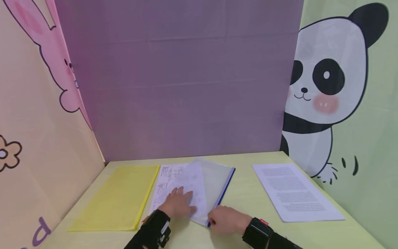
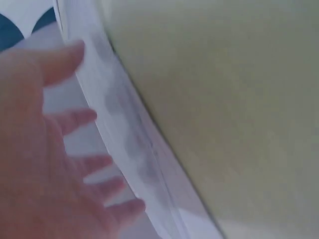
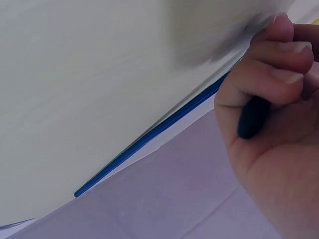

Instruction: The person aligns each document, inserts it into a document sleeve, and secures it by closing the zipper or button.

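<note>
The clear plastic folder (image 1: 214, 176) seems slippery, best held by its blue edge (image 1: 227, 183); our left hand (image 1: 178, 204) spreads over overlapping white paper (image 1: 170, 178), our right hand (image 1: 228, 220) grips a dark rounded object (image 3: 254, 117), perhaps its slider.

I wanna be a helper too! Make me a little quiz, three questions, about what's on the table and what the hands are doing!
1. In the head view, what lies furthest left on the pale yellow table?
A) the white rectangular printed sheet
B) the thin clear plastic folder
C) the flat yellow plastic folder

2. True or false: the left hand is curled into a tight fist.

3. Fill in the colour: the right hand is curled at the lower end of the clear folder's long, narrow ____ edge strip.

Key:
1. C. The printed sheet is furthest right, and the clear folder is between.
2. False. Its fingers are spread.
3. Blue.
</note>
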Demonstrator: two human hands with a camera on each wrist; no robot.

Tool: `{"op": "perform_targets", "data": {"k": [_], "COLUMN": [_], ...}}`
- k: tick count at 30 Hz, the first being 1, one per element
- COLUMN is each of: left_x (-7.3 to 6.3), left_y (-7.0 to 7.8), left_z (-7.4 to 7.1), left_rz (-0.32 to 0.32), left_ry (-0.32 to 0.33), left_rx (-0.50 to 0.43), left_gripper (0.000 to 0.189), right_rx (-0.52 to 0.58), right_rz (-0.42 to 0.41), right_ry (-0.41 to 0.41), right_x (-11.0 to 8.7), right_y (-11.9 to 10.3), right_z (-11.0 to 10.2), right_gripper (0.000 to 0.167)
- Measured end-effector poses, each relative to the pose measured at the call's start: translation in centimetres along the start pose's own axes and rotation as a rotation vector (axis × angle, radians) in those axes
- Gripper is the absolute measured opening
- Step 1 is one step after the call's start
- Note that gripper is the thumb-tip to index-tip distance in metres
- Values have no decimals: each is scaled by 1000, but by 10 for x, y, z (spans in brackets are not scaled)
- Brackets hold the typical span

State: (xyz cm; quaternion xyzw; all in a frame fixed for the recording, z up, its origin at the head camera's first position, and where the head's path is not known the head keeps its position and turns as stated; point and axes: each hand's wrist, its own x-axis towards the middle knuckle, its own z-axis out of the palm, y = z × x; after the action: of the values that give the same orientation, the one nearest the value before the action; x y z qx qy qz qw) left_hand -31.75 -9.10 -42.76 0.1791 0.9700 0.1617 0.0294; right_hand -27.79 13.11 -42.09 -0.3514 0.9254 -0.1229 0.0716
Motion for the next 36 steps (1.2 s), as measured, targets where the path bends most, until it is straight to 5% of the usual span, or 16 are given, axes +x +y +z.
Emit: {"op": "perform_targets", "data": {"k": [4, 13, 36], "left_x": [-3, -8, -2], "left_y": [9, 19, 28], "left_z": [2, -3, -4], "left_rz": [24, -69, -149], "left_ry": [-93, -171, -222], "left_rx": [-29, 34, 36], "left_gripper": [76, 101, 109], "right_rx": [-48, -70, -189], "right_rz": [-14, 1, -11], "right_ry": [18, 6, 29], "right_x": [0, 2, 4], "right_y": [0, -1, -7], "right_z": [1, 5, 11], "right_gripper": [25, 21, 19]}}
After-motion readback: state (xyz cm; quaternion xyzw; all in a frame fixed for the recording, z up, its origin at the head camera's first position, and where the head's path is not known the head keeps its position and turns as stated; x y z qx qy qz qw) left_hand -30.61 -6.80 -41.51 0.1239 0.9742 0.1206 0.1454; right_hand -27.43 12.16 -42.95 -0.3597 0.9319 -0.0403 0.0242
